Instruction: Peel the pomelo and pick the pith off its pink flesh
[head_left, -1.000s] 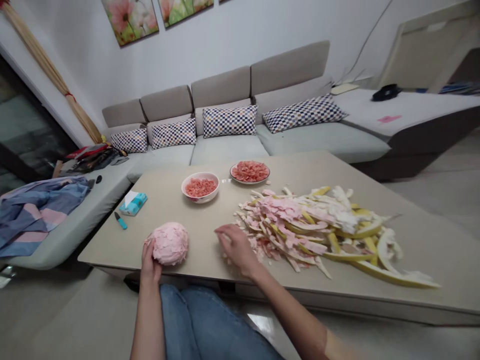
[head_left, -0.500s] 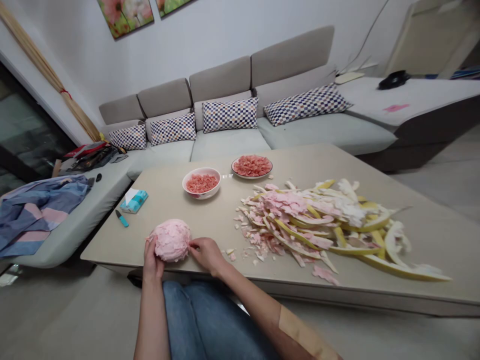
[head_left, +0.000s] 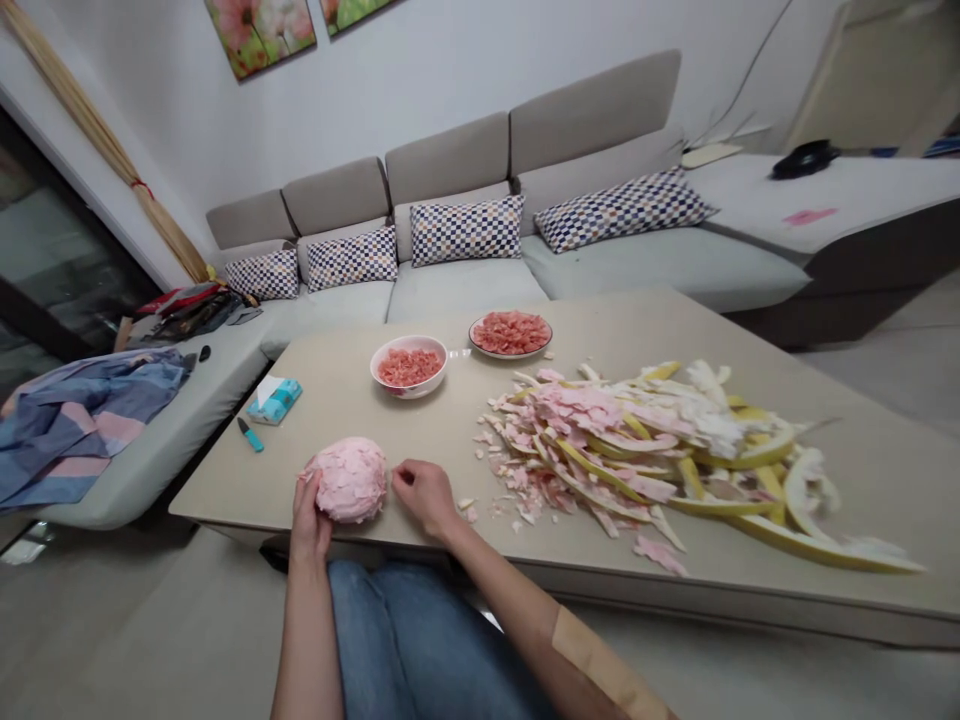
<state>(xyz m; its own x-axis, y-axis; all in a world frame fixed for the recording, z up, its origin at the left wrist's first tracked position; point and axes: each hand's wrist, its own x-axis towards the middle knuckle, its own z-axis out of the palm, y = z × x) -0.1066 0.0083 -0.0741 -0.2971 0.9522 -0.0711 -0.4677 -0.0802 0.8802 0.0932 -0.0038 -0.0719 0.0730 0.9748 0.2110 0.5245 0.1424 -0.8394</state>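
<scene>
A peeled pomelo [head_left: 350, 480], round and covered in ragged pink pith, rests at the front edge of the table. My left hand [head_left: 309, 515] is wrapped round its left side and holds it. Just right of the fruit, a small gap away, my right hand [head_left: 424, 495] is closed in a pinch; whatever is between its fingertips is too small to make out. To the right of that hand spreads a large heap of pomelo peel [head_left: 600, 440], with yellow rind strips, white pith and pink scraps.
A white bowl [head_left: 409, 393] of pink pomelo flesh and a dark-rimmed plate [head_left: 511, 355] of the same stand farther back on the table [head_left: 330, 395]. At the left lie a blue tissue pack [head_left: 277, 402] and a teal-handled knife [head_left: 252, 436]. Behind runs a grey sofa [head_left: 457, 285].
My right hand has drawn off the pomelo to the right, leaving a gap, its fingers still pinched. My left hand keeps its hold. The whole view has shifted slightly.
</scene>
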